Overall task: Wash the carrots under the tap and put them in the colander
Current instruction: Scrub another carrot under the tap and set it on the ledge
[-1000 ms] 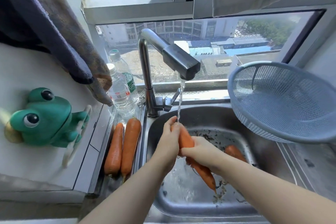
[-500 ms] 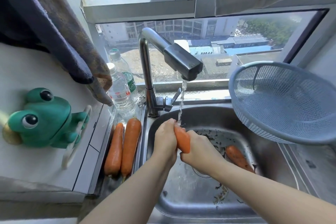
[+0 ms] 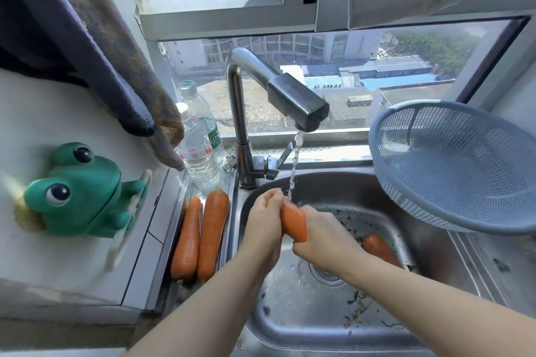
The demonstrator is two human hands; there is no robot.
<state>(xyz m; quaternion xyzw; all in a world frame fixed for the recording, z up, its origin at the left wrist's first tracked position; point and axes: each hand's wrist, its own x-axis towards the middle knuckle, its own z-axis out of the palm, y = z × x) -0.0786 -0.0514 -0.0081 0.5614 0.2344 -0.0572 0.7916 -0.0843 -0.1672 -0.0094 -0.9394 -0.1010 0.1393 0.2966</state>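
Washing step in progress; judged early, with no carrot visible in the colander (image 3: 464, 171).

Noted under the tap (image 3: 295, 101): one carrot (image 3: 294, 222), gripped over the sink (image 3: 319, 319) by both hands. Grip: left hand (image 3: 265, 220) curled round the upper end, right hand (image 3: 322, 238) wrapped round the lower part, only a short middle stretch exposed between them. Thin water stream (image 3: 293, 165) landing at the upper end, just beside the left fingers.

Also noted: a second carrot (image 3: 380, 249) lying on the basin floor just beyond the right forearm; two more carrots (image 3: 213, 229) lying side by side on the steel ledge left of the basin, apparently unwashed. Colander standing tilted at the right of the sink, well apart from the hands.

Risks, as judged:

1. Slipping from the wet grip, owing to smooth, tapering skin; likely landing among the dark debris (image 3: 356, 307) scattered on the basin floor near the drain (image 3: 324, 275), calling for a repeat rinse.
2. Incomplete washing, owing to the narrow stream and to skin covered by the palms; avoidable by turning the carrot and shifting the grip.
3. Re-soiling of the second carrot through contact with that debris.
4. Tipping or sliding of the tilted colander on dropping a carrot against its near rim; safer lowering into the middle of the bowl.
5. Dripping across the draining board during the carry to the right.
6. Knocking the water bottles (image 3: 197, 151) on reaching left for the ledge pair.
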